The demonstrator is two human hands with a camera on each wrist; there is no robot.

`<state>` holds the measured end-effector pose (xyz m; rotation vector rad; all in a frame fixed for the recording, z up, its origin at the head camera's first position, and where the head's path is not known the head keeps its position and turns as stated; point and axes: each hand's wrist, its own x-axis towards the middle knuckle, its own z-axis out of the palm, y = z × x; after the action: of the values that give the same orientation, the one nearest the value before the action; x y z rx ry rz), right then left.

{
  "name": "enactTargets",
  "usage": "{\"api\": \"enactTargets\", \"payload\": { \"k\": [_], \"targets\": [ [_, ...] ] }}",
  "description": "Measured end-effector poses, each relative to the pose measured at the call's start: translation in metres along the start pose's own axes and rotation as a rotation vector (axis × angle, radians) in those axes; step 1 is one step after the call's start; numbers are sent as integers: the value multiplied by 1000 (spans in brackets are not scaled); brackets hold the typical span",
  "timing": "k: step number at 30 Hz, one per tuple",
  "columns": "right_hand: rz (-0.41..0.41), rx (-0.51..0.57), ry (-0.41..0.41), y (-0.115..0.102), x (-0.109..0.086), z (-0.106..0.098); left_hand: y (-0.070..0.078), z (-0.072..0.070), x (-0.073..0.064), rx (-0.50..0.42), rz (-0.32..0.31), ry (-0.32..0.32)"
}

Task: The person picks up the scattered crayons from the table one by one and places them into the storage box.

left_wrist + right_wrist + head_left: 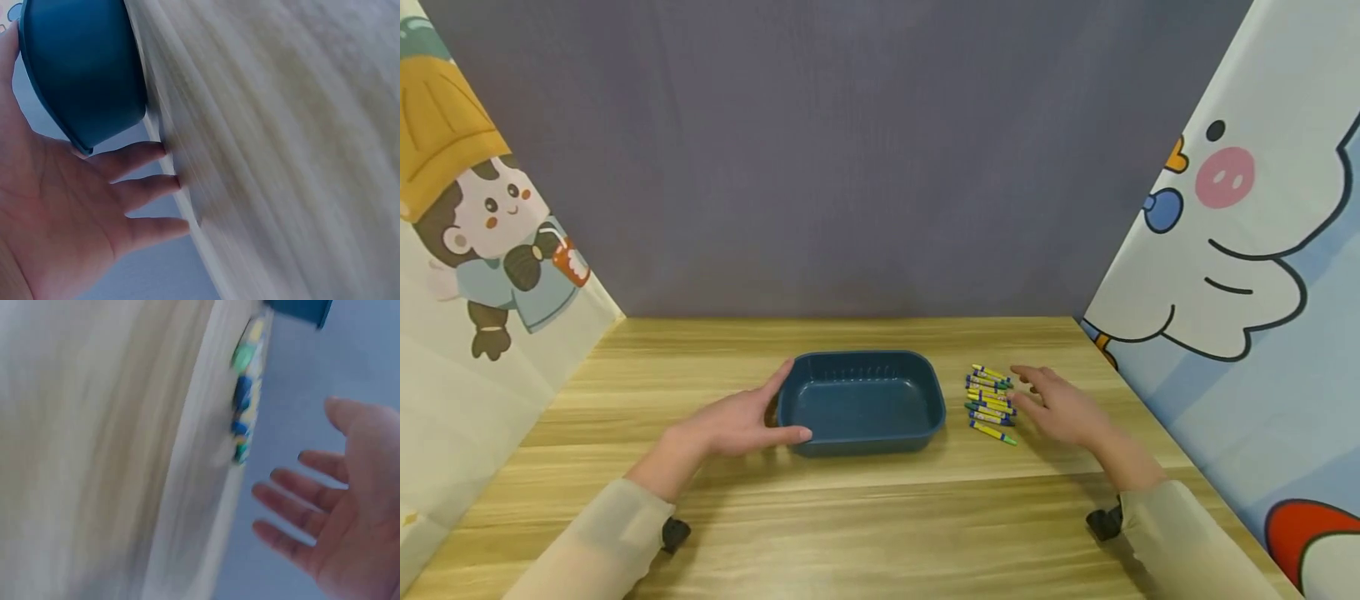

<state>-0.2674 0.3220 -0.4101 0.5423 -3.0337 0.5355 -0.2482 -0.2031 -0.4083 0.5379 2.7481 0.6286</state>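
A dark blue rectangular tray (861, 446) sits on the wooden table in the head view. My left hand (733, 425) spans its left end, thumb at the near rim and index finger by the far left corner. In the left wrist view, the fingers (147, 190) spread out fairly straight beside the tray's wall (87, 69). Several crayons (990, 400) in yellow and blue wrappers lie in a loose column right of the tray. Just right of them my right hand (1063, 408) hovers with loosely bent, parted fingers, holding nothing; the right wrist view shows it apart from the blurred crayons (244, 394).
The wooden tabletop (865, 525) stretches in front of the tray. A grey-purple backdrop (850, 167) rises behind the table. Printed cartoon panels stand on both sides, with a capped child (497, 208) at left and a white pig-nosed figure (1225, 275) at right.
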Motion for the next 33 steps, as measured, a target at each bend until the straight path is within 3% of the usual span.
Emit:
{"api": "enactTargets", "payload": {
  "k": [8,15,23,33],
  "targets": [
    [-3,99,25,37,44,1,-4,1,-1,-70,-16,-33],
    [33,132,-7,52,68,10,-5,5,-2,-89,-12,-30],
    [28,149,-16,53,76,16,-4,3,-3,-78,-4,-9],
    [69,181,-31,62,71,13,-3,2,-1,-79,10,-9]
  ]
}}
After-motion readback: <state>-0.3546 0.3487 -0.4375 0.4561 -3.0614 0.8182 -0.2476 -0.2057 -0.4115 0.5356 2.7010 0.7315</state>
